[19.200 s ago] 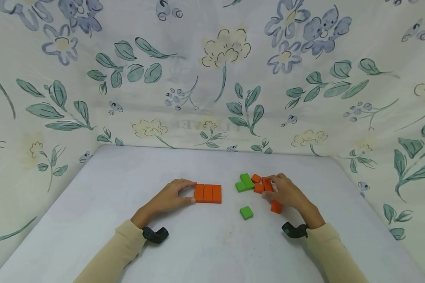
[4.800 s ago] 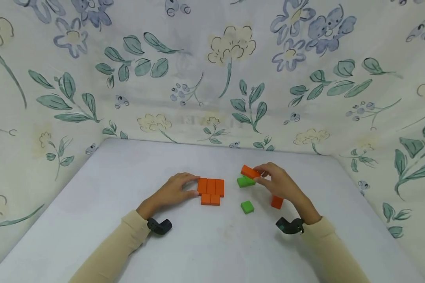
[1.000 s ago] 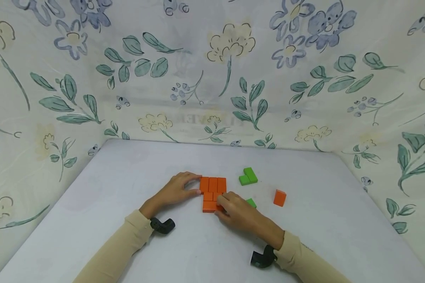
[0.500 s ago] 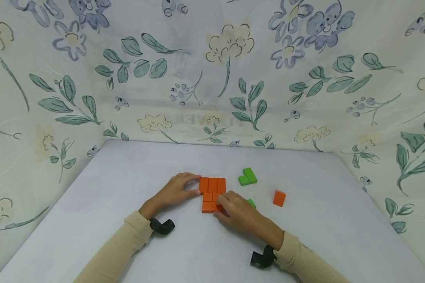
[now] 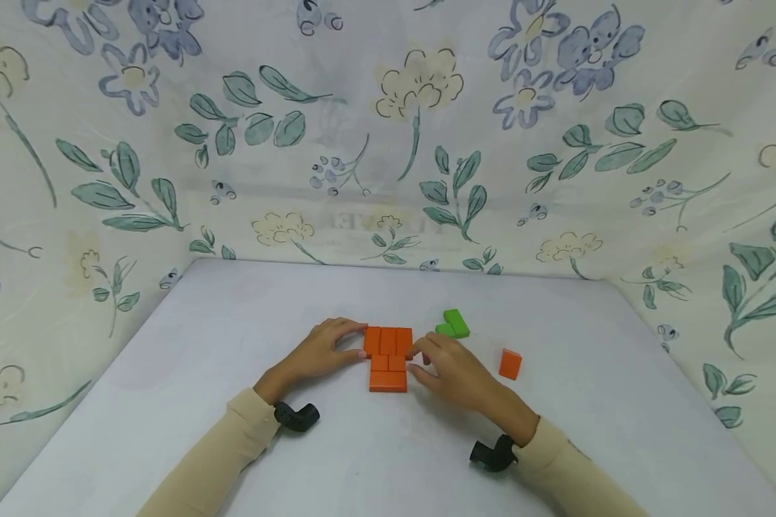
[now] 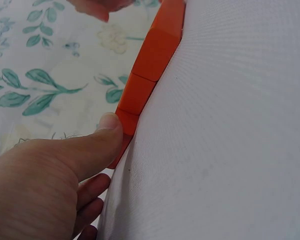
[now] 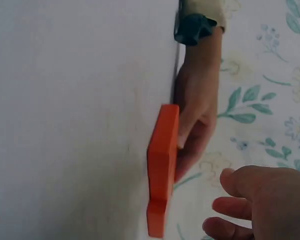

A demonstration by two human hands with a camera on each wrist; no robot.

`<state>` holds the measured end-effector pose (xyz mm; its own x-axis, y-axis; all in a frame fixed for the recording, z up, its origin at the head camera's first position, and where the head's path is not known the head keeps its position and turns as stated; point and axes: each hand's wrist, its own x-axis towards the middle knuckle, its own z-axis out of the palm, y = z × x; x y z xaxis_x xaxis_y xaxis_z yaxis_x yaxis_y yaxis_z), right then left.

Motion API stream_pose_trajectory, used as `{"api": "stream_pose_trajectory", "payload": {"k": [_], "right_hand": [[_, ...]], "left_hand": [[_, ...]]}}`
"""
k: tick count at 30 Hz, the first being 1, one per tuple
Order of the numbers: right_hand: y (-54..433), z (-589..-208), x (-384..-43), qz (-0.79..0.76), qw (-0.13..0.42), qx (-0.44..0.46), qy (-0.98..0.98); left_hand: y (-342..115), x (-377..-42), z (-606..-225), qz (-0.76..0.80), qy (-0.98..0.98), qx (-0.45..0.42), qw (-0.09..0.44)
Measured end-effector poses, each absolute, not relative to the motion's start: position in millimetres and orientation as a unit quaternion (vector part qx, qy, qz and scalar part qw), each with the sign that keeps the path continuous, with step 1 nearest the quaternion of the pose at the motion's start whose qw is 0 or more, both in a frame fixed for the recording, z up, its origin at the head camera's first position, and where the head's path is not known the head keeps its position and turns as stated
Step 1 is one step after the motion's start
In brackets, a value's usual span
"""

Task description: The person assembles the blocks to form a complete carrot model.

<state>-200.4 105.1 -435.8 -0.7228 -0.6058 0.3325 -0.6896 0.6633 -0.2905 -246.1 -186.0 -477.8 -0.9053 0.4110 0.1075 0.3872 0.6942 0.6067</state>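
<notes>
In the head view, three upright orange blocks (image 5: 388, 340) stand side by side in the middle of the table. Two small orange blocks (image 5: 388, 362) lie against their near side, and a long orange block (image 5: 388, 382) closes the figure below. My left hand (image 5: 320, 350) holds the leftmost upright block between forefinger and thumb, at its far and near ends. The left wrist view shows the thumb (image 6: 105, 130) pressed on the orange. Just right of the figure is my right hand (image 5: 453, 370), fingers bent and parted; in the right wrist view nothing is between them.
Two green blocks (image 5: 453, 324) lie together in an L shape beyond my right hand. A lone orange block (image 5: 510, 364) sits farther right. Floral cloth (image 5: 388, 143) rises behind the white table (image 5: 297, 467).
An orange block my right hand held over the green ones now forms the figure's bottom row. That hand has since let go and drawn slightly right, covering the single green block. My left hand stays put.
</notes>
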Motion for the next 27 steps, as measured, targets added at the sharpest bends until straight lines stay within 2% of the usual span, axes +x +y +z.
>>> {"api": "stream_pose_trajectory", "payload": {"k": [7, 9, 11, 14, 16, 18, 21, 27], "right_hand": [[164, -425, -216, 0.196, 0.146, 0.269, -0.932], [184, -423, -221, 0.172, 0.144, 0.226, -0.948], [203, -420, -225, 0.148, 0.108, 0.173, -0.968], [223, -417, -230, 0.120, -0.009, 0.098, -0.988], [230, -416, -232, 0.112, -0.082, 0.078, -0.987], [232, -417, -234, 0.118, -0.125, 0.074, -0.982], [230, -422, -236, 0.136, -0.135, 0.083, -0.978], [217, -429, -235, 0.133, -0.088, 0.108, -0.981]], "left_hand": [[-184, -246, -477, 0.326, 0.918, 0.225, 0.014], [-185, -247, -477, 0.324, 0.920, 0.222, 0.014], [-185, -247, -478, 0.326, 0.919, 0.219, 0.016], [-187, -248, -479, 0.329, 0.920, 0.213, 0.021], [-188, -248, -480, 0.330, 0.920, 0.210, 0.025], [-188, -248, -480, 0.328, 0.921, 0.208, 0.027], [-187, -248, -479, 0.327, 0.920, 0.215, 0.022], [-185, -247, -477, 0.329, 0.917, 0.223, 0.014]]}}
